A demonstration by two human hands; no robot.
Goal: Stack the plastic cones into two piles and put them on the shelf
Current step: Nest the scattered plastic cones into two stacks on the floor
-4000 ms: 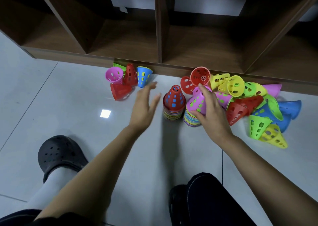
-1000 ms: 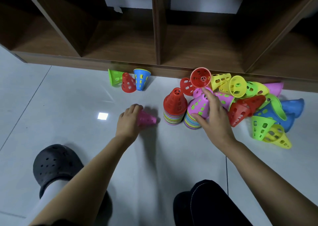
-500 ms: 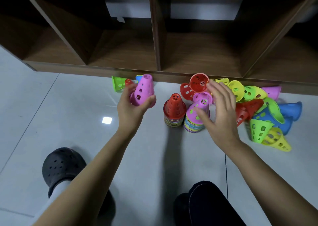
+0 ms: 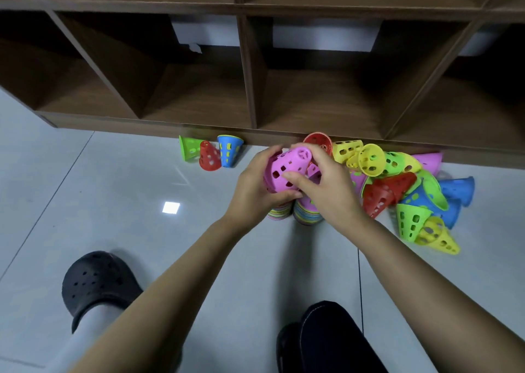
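Observation:
A pink perforated cone (image 4: pixel 287 168) is held above the two piles, tilted with its narrow top toward the shelf. My left hand (image 4: pixel 255 190) grips it from the left and below. My right hand (image 4: pixel 326 190) pinches it from the right with thumb and fingers. Under my hands only the striped bases of the left pile (image 4: pixel 279 212) and the right pile (image 4: pixel 306 216) show. A heap of loose cones (image 4: pixel 397 182) in yellow, red, green, blue and pink lies to the right.
A green, a red and a blue cone (image 4: pixel 210 152) lie by the foot of the brown wooden shelf (image 4: pixel 250 88), whose cubbies are open ahead. A black clog (image 4: pixel 96 284) is at lower left, a dark trouser knee (image 4: pixel 329 338) at lower centre.
My left hand carried the pink cone rightward from beside the piles to above them. My right hand left the right pile and took hold of the cone too. The camera tilted up.

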